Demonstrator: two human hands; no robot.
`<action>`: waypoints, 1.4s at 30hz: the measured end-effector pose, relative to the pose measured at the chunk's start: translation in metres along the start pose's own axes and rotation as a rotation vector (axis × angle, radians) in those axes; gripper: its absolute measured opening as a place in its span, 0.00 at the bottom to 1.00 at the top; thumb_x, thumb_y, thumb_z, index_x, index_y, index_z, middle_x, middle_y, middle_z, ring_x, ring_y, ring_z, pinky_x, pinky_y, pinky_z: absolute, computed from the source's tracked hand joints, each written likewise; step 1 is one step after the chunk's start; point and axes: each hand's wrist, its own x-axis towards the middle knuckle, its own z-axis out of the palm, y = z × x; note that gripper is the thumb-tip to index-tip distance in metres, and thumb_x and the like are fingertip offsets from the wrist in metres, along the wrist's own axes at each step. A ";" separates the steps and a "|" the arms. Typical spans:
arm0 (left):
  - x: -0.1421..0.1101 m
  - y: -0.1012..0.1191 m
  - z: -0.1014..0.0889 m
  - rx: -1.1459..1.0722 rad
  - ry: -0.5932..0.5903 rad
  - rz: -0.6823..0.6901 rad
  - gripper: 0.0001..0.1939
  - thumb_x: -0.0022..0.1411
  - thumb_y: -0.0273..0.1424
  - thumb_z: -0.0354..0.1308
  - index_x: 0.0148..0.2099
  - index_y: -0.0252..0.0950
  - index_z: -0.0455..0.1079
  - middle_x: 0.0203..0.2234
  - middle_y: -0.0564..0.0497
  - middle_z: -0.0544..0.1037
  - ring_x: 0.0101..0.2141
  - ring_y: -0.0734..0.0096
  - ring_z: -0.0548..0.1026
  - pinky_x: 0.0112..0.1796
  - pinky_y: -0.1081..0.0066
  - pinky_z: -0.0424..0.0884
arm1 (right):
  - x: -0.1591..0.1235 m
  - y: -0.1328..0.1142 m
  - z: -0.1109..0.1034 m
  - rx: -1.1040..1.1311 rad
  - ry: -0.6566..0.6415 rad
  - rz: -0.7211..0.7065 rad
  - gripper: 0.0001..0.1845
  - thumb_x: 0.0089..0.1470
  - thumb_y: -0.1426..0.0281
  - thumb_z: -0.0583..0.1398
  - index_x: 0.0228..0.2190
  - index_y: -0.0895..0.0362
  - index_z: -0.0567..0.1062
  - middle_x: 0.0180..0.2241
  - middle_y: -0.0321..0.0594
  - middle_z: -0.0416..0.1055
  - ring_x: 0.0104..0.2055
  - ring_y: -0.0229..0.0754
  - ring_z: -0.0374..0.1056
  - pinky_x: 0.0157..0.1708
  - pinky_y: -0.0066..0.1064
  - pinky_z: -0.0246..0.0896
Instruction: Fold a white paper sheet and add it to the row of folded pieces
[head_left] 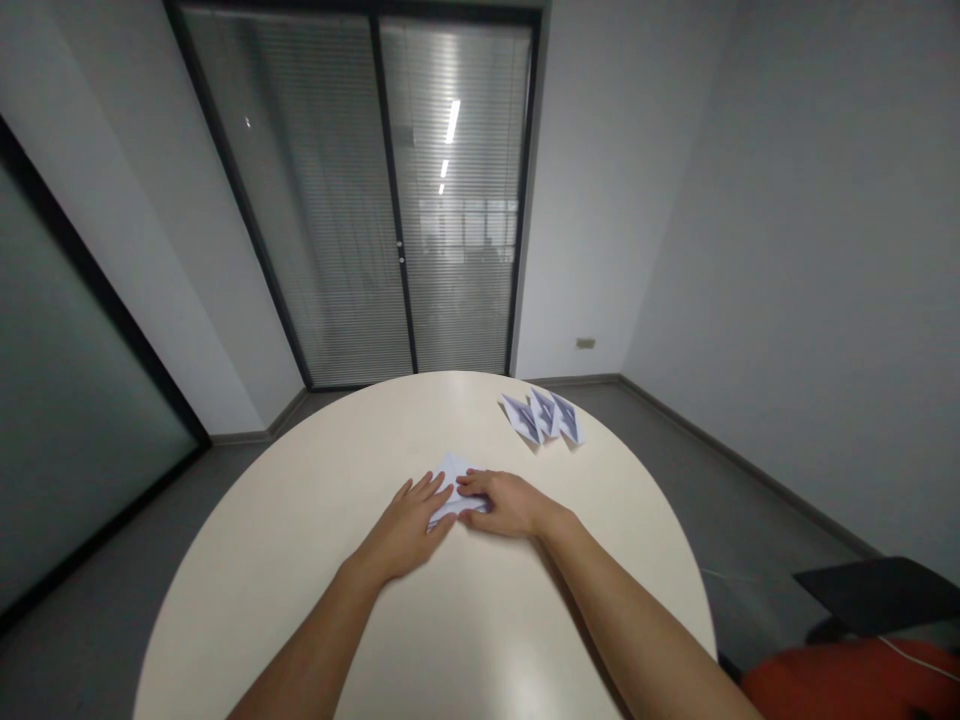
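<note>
Lying near the middle of the round table [450, 615], well in from its curved edge: a folded white paper [453, 465], peaked toward the far edge and partly hidden under both hands. Resting palm-down over its left part, fingers spread and open, left hand [411, 520], with thumb reaching toward the near side. Placed over its right part, fingers partly bent and thumb near the front fold, right hand [508, 503]; impossible to tell whether pinching or merely pressing. Likely to handle as very light, thin and pliable, stiffer along layered folds, easily creased or torn, and apt to slide on so smooth a surface. Best taken by the near border, between thumb and fingertips, with flat pressure from above against slipping, sparing the thin peak any hard squeeze. Set near the far right edge of the surface, close together in a row: three folded paper pieces [544, 414], angular and sharp-pointed, white with bluish-grey shading. Cream-coloured underneath, faintly glossy, with a soft reflection toward the near edge. Beyond the right edge, a red seat [840, 682]; past the far edge, dark-framed glass with fine horizontal blinds [472, 290].
</note>
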 end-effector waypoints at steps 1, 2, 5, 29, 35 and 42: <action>0.000 0.000 0.000 0.001 -0.003 -0.002 0.28 0.74 0.46 0.44 0.70 0.43 0.59 0.70 0.45 0.56 0.70 0.56 0.51 0.67 0.49 0.48 | 0.000 0.001 0.000 0.004 0.004 0.007 0.24 0.58 0.60 0.62 0.53 0.57 0.78 0.60 0.50 0.70 0.63 0.53 0.66 0.61 0.42 0.61; 0.000 -0.001 0.000 0.002 -0.008 -0.005 0.28 0.74 0.46 0.44 0.70 0.42 0.59 0.70 0.44 0.55 0.70 0.57 0.51 0.67 0.49 0.48 | 0.000 0.001 -0.001 0.008 0.007 0.011 0.24 0.58 0.60 0.62 0.53 0.57 0.78 0.59 0.50 0.71 0.62 0.53 0.67 0.60 0.41 0.62; -0.001 -0.001 0.001 0.001 -0.016 -0.006 0.28 0.74 0.45 0.43 0.70 0.41 0.60 0.70 0.44 0.55 0.70 0.57 0.52 0.67 0.50 0.49 | -0.001 0.005 -0.001 0.018 0.019 0.000 0.22 0.57 0.61 0.63 0.50 0.57 0.80 0.56 0.49 0.75 0.56 0.51 0.72 0.56 0.37 0.65; 0.002 0.001 -0.008 -0.008 0.184 -0.114 0.16 0.71 0.33 0.47 0.50 0.40 0.76 0.47 0.48 0.81 0.47 0.62 0.78 0.50 0.65 0.70 | 0.001 0.020 -0.003 -0.029 0.135 0.097 0.16 0.63 0.70 0.54 0.44 0.57 0.81 0.44 0.46 0.81 0.43 0.46 0.75 0.45 0.32 0.64; 0.003 0.000 -0.006 -0.037 0.190 -0.169 0.16 0.67 0.30 0.51 0.53 0.41 0.76 0.50 0.49 0.81 0.49 0.62 0.78 0.52 0.64 0.70 | 0.001 0.026 0.002 -0.024 0.176 0.090 0.17 0.61 0.74 0.55 0.46 0.57 0.80 0.46 0.45 0.79 0.47 0.46 0.74 0.50 0.34 0.65; 0.005 0.000 -0.004 -0.043 0.224 -0.136 0.20 0.65 0.24 0.50 0.55 0.40 0.75 0.53 0.49 0.79 0.52 0.63 0.76 0.56 0.63 0.69 | 0.003 0.031 0.008 -0.017 0.235 0.082 0.20 0.58 0.79 0.55 0.48 0.56 0.79 0.49 0.45 0.77 0.51 0.46 0.72 0.54 0.37 0.64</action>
